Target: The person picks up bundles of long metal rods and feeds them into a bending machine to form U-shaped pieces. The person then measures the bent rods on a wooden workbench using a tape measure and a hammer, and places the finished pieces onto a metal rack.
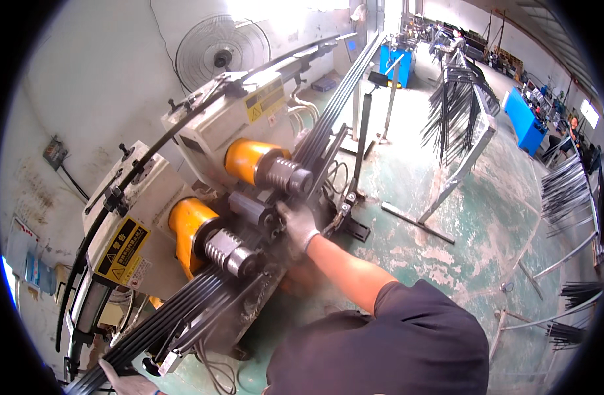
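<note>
My right hand (298, 227), in a pale glove, is at the middle of the machine, close beside a dark cylinder (252, 208) between two ribbed metal rollers. Its palm side and most of its fingers are hidden, so any hold is unclear. Haze blurs the area below it. At the lower left edge, my left hand (127, 383), gloved too, lies against a bundle of long black rods or tubes (164, 316), with one digit stretched out. The picture's edge cuts off the rest. The rods run past the front roller (229, 253); more rods (338, 102) extend beyond the rear roller (289, 174).
Orange guards (191, 227) cover the roller shafts on two pale machine housings (134, 224). A wall fan (223, 56) is behind them. Metal racks (460, 164) hold dark rods at right, with blue cabinets (526, 122) farther off. Another person (574, 128) is at far right.
</note>
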`<state>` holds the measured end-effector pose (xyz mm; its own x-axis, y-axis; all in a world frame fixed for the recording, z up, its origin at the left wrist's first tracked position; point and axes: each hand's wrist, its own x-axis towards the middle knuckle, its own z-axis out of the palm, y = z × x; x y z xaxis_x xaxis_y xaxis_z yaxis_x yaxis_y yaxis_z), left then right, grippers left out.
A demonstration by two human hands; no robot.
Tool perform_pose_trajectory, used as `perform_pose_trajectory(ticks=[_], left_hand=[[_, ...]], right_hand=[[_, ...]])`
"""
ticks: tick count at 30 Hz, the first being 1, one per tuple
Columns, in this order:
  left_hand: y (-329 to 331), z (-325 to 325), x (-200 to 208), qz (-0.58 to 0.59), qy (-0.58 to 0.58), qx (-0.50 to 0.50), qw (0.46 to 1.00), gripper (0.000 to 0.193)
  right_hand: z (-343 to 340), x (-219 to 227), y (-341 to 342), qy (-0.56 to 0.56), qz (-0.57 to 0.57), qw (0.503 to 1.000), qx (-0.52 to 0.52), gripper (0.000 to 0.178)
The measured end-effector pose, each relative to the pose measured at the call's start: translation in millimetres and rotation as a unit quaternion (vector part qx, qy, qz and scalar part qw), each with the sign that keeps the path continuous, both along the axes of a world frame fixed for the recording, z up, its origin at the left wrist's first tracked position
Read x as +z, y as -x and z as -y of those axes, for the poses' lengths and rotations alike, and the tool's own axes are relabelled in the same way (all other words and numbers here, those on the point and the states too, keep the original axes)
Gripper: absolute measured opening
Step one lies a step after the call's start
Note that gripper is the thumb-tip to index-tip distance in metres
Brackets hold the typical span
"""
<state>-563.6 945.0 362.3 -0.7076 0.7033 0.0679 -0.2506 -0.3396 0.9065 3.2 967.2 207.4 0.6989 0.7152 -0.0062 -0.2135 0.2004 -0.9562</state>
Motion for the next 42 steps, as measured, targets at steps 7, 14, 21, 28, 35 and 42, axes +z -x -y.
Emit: perform_pose_trajectory(ticks=[7, 14, 21, 28, 35, 42], left_hand=[[-91, -25, 95, -0.186, -0.070, 0.004, 0.980, 0.045], [-161, -60, 133, -0.229, -0.179, -0.139, 0.947, 0.034], [-267, -72, 155, -0.338, -0.215, -0.230, 0.887, 0.042], [-322, -91, 182, -0.510, -0.173, -0.253, 0.804, 0.035], [-307, -118, 169, -0.479, -0.214, -0.285, 0.802, 0.037], [-312, -130, 168, -0.483, -0.192, -0.295, 0.802, 0.040]], right_hand=[[-38, -3, 1, -0.025, -0.087, 0.993, 0.076, 0.055], [-39, -8, -6, -0.048, -0.117, 0.989, 0.082, 0.060], [-41, -14, -12, -0.074, -0.076, 0.993, 0.050, 0.057], [-26, 11, -7, -0.052, -0.107, 0.986, 0.119, 0.040], [-24, 17, 4, -0.099, -0.057, 0.992, 0.051, 0.042], [-10, 23, -6, -0.075, -0.004, 0.993, 0.089, 0.025]])
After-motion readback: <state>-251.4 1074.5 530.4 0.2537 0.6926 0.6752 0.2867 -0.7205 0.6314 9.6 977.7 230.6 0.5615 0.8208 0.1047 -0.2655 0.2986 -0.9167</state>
